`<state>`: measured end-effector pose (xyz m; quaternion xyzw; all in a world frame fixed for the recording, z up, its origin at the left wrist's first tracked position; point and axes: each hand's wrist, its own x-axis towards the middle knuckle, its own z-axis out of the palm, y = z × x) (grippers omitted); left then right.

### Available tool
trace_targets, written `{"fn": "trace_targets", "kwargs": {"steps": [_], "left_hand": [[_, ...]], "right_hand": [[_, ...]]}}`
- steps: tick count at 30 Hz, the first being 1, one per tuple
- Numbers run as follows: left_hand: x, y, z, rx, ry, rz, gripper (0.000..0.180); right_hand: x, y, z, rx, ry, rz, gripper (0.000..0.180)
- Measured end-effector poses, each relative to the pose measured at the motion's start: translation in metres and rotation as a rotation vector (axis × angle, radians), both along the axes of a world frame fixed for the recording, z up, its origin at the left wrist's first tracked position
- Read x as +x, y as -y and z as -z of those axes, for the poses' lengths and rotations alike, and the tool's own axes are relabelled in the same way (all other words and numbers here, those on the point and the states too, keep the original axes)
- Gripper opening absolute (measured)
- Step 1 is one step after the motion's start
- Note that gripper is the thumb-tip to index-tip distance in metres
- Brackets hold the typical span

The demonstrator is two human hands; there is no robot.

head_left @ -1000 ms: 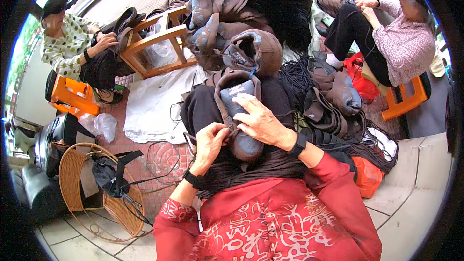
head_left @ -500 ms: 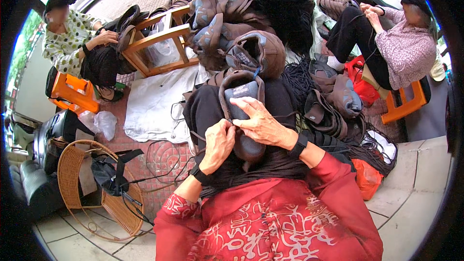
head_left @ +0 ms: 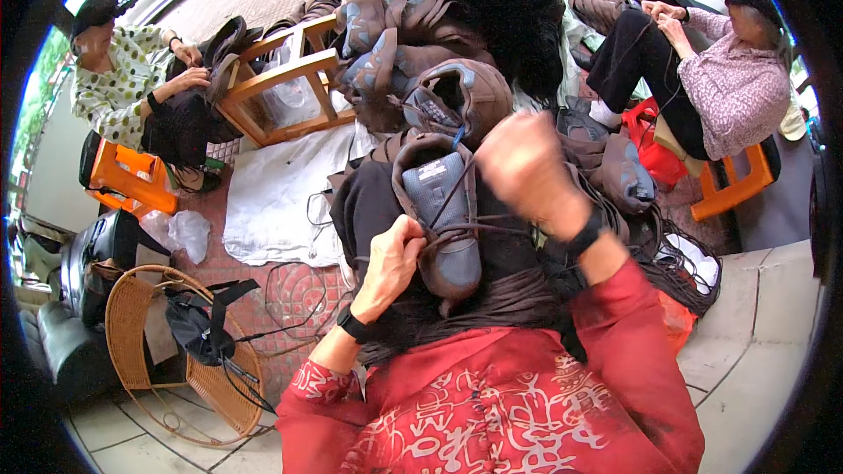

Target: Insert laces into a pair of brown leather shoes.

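Note:
A brown and grey-blue shoe upper (head_left: 452,268) rests on my lap, its toe toward me and its padded collar away. My left hand (head_left: 391,265) pinches the left edge of its lacing opening. A dark shoelace (head_left: 451,200) runs from the eyelets up toward my right hand (head_left: 534,171), which is raised to the right of the collar. That hand is smeared by motion but looks closed on the lace. Another stretch of lace crosses over the tongue to the right. Just beyond stands a second brown shoe upper (head_left: 457,96).
Shoe uppers (head_left: 364,22) pile up ahead around a wooden stool frame (head_left: 281,83). Bundled dark laces (head_left: 694,276) lie at right. A wicker chair (head_left: 132,325) holding a black bag (head_left: 198,325) stands at left. Two people sit working on orange stools (head_left: 132,177), one each side.
My right hand has swung up and to the right from the tongue, drawing the lace with it. My left hand remains at the shoe's left edge, slightly lower.

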<state>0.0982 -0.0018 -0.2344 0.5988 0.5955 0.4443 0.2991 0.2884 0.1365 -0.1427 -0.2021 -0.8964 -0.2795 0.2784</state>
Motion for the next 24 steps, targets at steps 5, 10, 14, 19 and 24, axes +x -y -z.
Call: {"fn": "trace_targets", "kwargs": {"steps": [5,10,14,19,24], "left_hand": [[0.005,-0.012,-0.012,-0.227,0.188,0.111,0.003],[-0.004,-0.002,-0.013,-0.292,0.165,0.107,0.005],[-0.006,0.007,-0.011,-0.106,-0.05,0.193,0.008],[-0.011,0.004,-0.011,-0.143,-0.044,0.21,0.01],[0.003,-0.01,-0.017,-0.417,0.344,0.025,0.007]], "right_hand": [[0.144,-0.104,-0.014,-0.063,-0.226,0.658,0.01],[0.041,-0.028,-0.001,-0.211,-0.197,0.16,0.018],[-0.005,0.03,0.04,-0.528,0.022,-0.115,0.014],[-0.009,0.009,0.024,-0.403,-0.151,-0.19,0.012],[0.024,-0.017,0.018,-0.408,-0.177,0.19,0.019]]}}
